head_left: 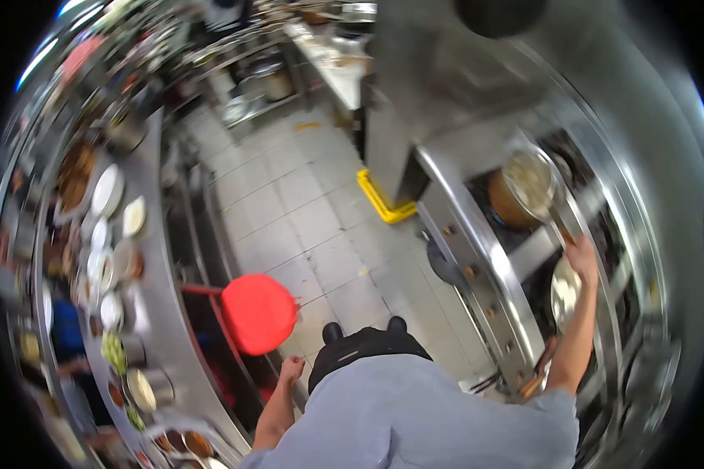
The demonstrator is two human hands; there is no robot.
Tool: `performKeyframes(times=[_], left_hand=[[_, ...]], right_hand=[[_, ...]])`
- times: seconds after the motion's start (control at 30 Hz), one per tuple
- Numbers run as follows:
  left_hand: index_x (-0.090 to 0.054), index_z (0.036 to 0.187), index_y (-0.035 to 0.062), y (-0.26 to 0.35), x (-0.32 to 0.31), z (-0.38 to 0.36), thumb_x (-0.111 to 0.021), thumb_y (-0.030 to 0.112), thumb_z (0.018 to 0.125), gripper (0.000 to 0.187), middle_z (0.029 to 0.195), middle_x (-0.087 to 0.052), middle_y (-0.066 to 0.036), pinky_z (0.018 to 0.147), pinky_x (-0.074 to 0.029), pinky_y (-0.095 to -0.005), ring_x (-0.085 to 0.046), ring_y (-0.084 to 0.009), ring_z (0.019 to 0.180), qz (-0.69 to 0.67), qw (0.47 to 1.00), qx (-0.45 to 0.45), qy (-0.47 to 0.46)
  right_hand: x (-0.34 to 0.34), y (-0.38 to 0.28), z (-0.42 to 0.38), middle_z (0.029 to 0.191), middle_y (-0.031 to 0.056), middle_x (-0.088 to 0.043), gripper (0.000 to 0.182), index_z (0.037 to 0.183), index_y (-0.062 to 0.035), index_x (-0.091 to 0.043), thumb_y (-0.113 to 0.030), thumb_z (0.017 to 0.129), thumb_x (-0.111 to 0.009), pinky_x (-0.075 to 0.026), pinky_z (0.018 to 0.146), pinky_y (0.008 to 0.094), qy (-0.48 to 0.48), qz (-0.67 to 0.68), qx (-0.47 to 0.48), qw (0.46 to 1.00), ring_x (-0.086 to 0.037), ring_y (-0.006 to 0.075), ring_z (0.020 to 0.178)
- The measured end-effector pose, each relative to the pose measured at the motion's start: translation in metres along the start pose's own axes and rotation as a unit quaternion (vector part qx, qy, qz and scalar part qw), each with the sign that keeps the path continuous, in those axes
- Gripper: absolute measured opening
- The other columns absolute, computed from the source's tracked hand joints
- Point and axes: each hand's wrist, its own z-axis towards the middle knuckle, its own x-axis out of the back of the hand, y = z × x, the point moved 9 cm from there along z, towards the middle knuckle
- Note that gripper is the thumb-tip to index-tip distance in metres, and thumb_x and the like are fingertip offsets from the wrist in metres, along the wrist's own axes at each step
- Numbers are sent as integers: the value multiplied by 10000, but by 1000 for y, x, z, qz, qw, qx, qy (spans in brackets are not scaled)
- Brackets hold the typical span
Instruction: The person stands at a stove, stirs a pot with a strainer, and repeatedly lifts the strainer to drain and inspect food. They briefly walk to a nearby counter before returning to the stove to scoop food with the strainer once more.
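Observation:
On the right, my right hand (581,256) is closed round the handle of a utensil, whose far end reaches toward a large pot (528,184) on the stove. Pale, frothy contents fill the pot. Just below my right hand lies a pan (565,293) with white pieces in it. My left hand (292,369) hangs at my left side, its fingers curled together with nothing visible in them. A red round stool (260,314) stands beside it.
Along the left runs a steel counter (152,273) with bowls, containers and a metal pot (150,389). A yellow frame (385,205) lies on the tiled floor by the steel cabinet. The stove's front rail (477,227) is at my right. Part of another person (78,391) shows beyond the left counter.

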Motion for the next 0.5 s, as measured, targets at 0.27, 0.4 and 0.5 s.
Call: performKeyframes(times=[0.27,0.4,0.5], left_hand=[[-643,911,-21,18,-12,46,-590,203,768,272,731,-642,-106,633,-480,-307,-612,-186,682,-6,997,-38,-62],[-638,912,-33,42,-10,44,-587,201,792,268,725,-639,-115,624,-477,-312,-609,-184,663,-16,996,-44,-72],[-638,909,-32,52,-9,44,-588,206,804,265,712,-633,-112,614,-476,-312,-600,-177,642,-17,995,-59,-76]], right_hand=[[38,-17,-23,853,235,-612,319,1073,-91,-476,-110,757,-514,-435,719,517,64,-120,-33,990,-574,433,849],[44,-32,-24,810,197,-608,347,1070,-111,-478,-84,727,-526,-457,656,504,97,-173,11,980,-594,402,786],[31,-26,-14,791,161,-591,403,1087,-124,-480,-57,698,-560,-488,602,465,113,-242,37,963,-619,352,735]])
